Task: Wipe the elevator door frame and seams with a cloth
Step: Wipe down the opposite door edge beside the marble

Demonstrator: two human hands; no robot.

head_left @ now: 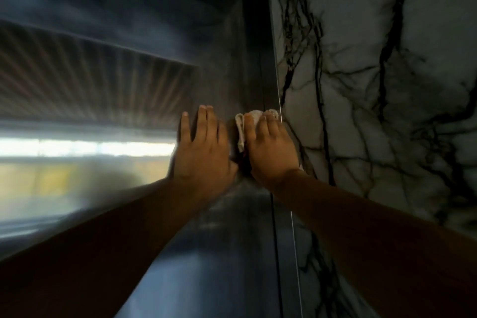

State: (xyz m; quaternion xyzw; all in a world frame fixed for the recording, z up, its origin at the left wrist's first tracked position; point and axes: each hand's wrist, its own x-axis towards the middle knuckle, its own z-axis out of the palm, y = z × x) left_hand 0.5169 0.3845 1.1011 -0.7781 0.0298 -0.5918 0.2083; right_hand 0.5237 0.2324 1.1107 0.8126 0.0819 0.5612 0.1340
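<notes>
Dark brushed-metal elevator door frame (pixel 253 64) mid-wipe; right hand (pixel 271 147) presses crumpled off-white cloth (pixel 254 115) near seam, left hand (pixel 204 147) flat, fingers straight; progress unclear.

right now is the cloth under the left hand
No, the cloth sits under the right hand, pressed on the dark door frame; the left hand lies bare beside it.

Cloth (pixel 251 121) off-white. Frame (pixel 247 80) dark grey metal. Wall (pixel 374 72) white marble with black veins. Ribbed brown panel (pixel 90 80) at left.
</notes>
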